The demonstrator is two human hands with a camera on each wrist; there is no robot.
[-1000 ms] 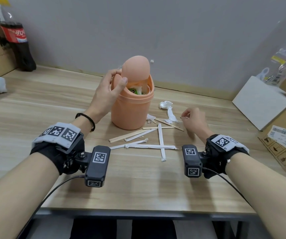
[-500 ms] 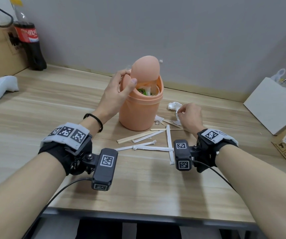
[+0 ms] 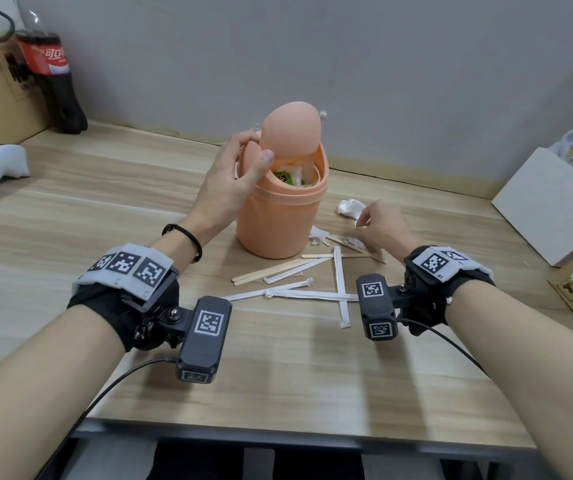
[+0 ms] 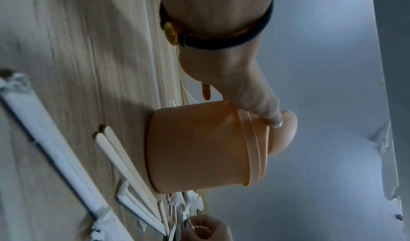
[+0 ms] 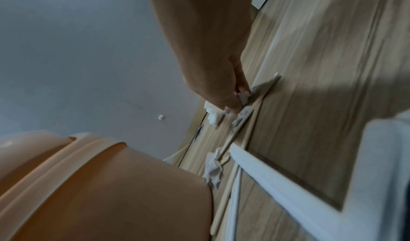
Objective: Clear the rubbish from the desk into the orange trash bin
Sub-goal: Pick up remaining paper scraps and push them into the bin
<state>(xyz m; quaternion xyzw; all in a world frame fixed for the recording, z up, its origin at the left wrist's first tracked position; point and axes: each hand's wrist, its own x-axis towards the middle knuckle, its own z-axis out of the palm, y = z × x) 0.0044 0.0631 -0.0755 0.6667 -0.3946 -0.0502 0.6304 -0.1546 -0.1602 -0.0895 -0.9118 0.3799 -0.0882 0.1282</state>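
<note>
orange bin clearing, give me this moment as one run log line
left hand: holds swing lid open | right hand: pinching paper scrap | orange bin: upright, partly filled | sticks, wrappers: on desk

Head view looks forward-down over light wooden desk (image 3: 139, 209) from above. Both wrist views sit low, close, rolled sideways; all three share round orange plastic trash bin (image 3: 280, 223) (image 4: 199, 150) (image 5: 99, 192).

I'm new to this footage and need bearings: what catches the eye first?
The orange bin at the desk's middle, its swing lid tipped open by the left hand. To its right, the right hand pinches a paper scrap among the litter. Wooden sticks and white wrappers lie in front of the bin.
</note>
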